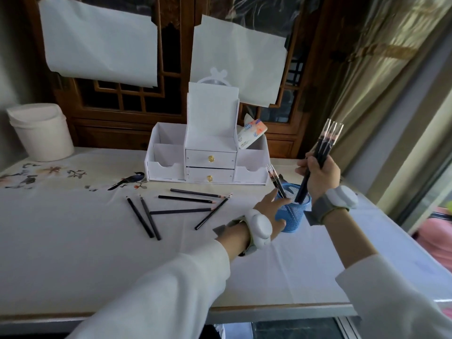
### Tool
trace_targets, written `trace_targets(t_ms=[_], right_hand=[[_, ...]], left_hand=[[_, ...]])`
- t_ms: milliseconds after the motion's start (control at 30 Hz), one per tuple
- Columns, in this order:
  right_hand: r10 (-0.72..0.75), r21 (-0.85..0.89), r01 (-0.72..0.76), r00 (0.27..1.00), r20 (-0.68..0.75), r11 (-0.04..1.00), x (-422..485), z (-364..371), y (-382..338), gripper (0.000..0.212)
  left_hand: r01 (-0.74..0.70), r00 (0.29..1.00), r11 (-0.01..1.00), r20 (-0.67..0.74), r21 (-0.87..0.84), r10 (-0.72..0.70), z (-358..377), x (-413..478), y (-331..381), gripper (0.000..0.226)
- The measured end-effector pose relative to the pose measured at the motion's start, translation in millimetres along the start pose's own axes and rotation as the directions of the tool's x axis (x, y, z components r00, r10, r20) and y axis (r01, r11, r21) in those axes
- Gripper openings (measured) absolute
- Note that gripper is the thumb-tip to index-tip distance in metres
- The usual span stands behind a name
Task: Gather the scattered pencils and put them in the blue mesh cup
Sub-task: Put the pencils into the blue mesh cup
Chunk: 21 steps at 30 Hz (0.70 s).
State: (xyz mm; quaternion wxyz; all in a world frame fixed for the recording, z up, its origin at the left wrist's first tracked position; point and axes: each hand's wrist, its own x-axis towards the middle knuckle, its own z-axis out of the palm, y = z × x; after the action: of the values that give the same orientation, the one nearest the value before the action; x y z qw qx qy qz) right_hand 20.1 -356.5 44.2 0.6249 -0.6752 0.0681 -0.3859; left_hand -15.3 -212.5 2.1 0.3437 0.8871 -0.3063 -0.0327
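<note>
The blue mesh cup [294, 214] stands on the table right of centre. My left hand [270, 209] wraps around its left side, thumb at the front. A few dark pencils [276, 182] lean inside the cup. My right hand [319, 176] grips a bundle of dark pencils [325, 143] above the cup; their lower ends dip into the cup's mouth. Several more dark pencils [186, 211] lie scattered on the cloth to the left of the cup.
A white desk organiser [168, 165] with two small drawers stands behind the pencils, a tissue pack [252, 133] in its right side. A white bucket [41, 133] sits at the back left. The table's front edge [269, 311] runs below my arms.
</note>
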Motion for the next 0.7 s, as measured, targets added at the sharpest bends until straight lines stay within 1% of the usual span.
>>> trace_targets(t_ms=[100,133,200,300,433,500,567,700], right_hand=[[0.004,-0.027,-0.005,0.999,-0.04,1.0,7,1,12,0.031],[0.011,-0.041,-0.013,0.999,-0.035,0.999,8,2,17,0.031],[0.024,-0.088,-0.024,1.0,-0.005,0.996,10,3,26,0.026],[0.078,-0.154,-0.066,0.994,0.073,0.986,14,5,38,0.02],[0.195,-0.272,-0.142,0.964,0.18,0.952,13,7,46,0.019],[0.218,-0.343,-0.13,0.948,0.231,0.93,12,9,49,0.019],[0.228,-0.396,-0.113,0.94,0.256,0.911,12,10,50,0.02],[0.243,-0.418,-0.121,0.936,0.253,0.9,12,10,49,0.02]], left_hand=[[-0.022,0.993,0.97,0.116,0.24,-0.006,-1,9,1,0.065],[-0.02,0.987,0.958,0.159,0.287,-0.027,-1,11,1,0.067],[-0.011,0.976,0.945,0.21,0.326,-0.061,1,15,0,0.069],[-0.004,0.974,0.957,0.217,0.291,-0.062,5,16,-2,0.07],[-0.019,0.984,0.972,0.177,0.236,-0.024,10,18,-7,0.069],[-0.028,0.989,0.972,0.151,0.233,-0.008,10,18,-9,0.067],[-0.043,0.991,0.972,0.136,0.231,0.012,8,17,-12,0.066],[-0.063,0.988,0.972,0.151,0.228,0.029,4,19,-15,0.065]])
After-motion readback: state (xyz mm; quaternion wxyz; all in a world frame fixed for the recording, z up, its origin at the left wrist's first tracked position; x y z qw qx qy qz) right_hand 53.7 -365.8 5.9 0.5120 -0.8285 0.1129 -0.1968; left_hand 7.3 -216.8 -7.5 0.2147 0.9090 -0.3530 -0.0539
